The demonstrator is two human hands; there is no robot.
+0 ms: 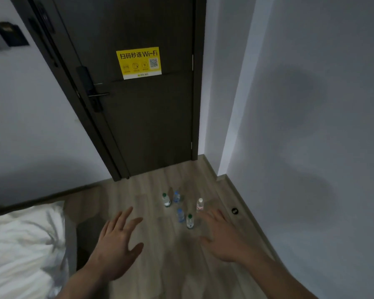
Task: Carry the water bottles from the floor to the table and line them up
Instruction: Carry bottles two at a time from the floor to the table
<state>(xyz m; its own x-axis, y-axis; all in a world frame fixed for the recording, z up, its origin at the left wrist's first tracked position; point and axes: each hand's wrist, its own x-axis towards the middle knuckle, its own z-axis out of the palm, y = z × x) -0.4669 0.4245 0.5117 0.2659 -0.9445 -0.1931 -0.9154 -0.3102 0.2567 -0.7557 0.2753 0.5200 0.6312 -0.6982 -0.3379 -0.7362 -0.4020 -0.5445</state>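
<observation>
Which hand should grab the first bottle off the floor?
Probably the right hand. Its open fingers reach toward the clear plastic green-capped bottle and the white-capped one. The open left hand is farther off, over bare wooden floor.

A dim, grey room.
Both hands (117,240) look blurry, a soft shadow sits on the right wall (300,100), and the door (143,108) leans.
</observation>
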